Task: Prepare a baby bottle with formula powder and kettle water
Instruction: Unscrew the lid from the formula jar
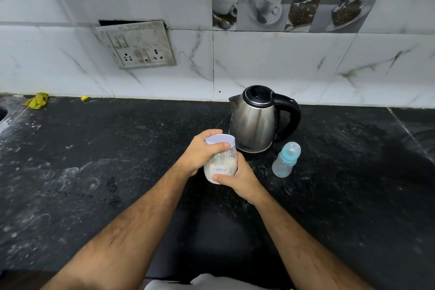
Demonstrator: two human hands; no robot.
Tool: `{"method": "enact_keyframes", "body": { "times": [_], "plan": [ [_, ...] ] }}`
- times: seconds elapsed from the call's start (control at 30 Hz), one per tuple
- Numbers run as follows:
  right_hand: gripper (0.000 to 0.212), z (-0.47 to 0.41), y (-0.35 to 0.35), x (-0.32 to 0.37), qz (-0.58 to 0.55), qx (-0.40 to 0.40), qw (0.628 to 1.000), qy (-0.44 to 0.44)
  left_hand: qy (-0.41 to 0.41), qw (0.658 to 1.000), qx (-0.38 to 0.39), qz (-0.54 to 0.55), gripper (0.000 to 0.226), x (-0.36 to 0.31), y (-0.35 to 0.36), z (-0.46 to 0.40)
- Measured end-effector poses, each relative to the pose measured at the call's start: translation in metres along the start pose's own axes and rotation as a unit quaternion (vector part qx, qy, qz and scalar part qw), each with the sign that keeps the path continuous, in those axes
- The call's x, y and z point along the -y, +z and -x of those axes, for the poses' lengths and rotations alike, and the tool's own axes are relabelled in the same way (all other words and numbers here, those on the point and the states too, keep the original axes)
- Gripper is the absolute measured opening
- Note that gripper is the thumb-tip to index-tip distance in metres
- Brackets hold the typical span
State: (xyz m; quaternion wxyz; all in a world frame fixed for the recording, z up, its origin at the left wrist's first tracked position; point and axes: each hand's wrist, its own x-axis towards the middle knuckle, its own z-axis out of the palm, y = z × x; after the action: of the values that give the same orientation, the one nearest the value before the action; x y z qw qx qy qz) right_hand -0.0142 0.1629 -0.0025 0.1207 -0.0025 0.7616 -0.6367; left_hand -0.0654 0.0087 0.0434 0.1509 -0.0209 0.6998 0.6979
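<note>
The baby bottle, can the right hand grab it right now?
Probably not yet: the right hand is busy holding the formula jar. The baby bottle stands close to its right, with nothing between.

**Steel, clear plastic, speckled stone**

The kettle (253,122) is brushed steel with a glossy black plastic handle. The jar (221,162) is clear plastic under a smooth matt lid. The baby bottle (286,159) is translucent plastic. The countertop (94,172) is dark speckled polished stone.

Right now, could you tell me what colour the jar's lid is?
Pale lilac lid, clearest in the head view.
</note>
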Motion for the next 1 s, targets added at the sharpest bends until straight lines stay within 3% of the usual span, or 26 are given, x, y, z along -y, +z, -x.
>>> {"method": "enact_keyframes", "body": {
  "times": [0.23,0.4,0.47,0.63,0.73,0.9,1.0],
  "plan": [
    [0.086,0.002,0.002,0.007,0.031,-0.016,0.999,-0.014,0.012,0.999,-0.034,0.015,0.058,-0.005,0.007,0.007],
    [0.089,-0.001,0.008,0.016,0.061,-0.049,0.997,-0.029,0.005,0.992,-0.129,-0.012,0.079,-0.010,0.016,0.009],
    [0.092,-0.002,0.004,0.018,0.080,-0.063,0.995,-0.025,-0.009,0.992,-0.127,-0.026,0.088,-0.013,0.017,0.009],
    [0.079,-0.004,-0.013,0.020,0.065,-0.045,0.996,-0.035,0.004,0.997,-0.022,-0.074,0.049,-0.023,-0.001,0.012],
    [0.084,0.000,-0.020,0.018,0.052,-0.046,0.997,-0.030,-0.013,0.997,-0.012,-0.080,0.033,-0.021,-0.016,0.011],
    [0.072,0.007,-0.016,0.016,0.052,-0.028,0.998,-0.034,0.000,0.994,-0.028,-0.105,0.068,-0.019,-0.018,0.010],
    [0.081,0.009,-0.011,0.013,0.046,-0.017,0.998,-0.033,0.002,0.995,0.008,-0.101,0.082,-0.020,-0.012,0.010]
  ]
}}
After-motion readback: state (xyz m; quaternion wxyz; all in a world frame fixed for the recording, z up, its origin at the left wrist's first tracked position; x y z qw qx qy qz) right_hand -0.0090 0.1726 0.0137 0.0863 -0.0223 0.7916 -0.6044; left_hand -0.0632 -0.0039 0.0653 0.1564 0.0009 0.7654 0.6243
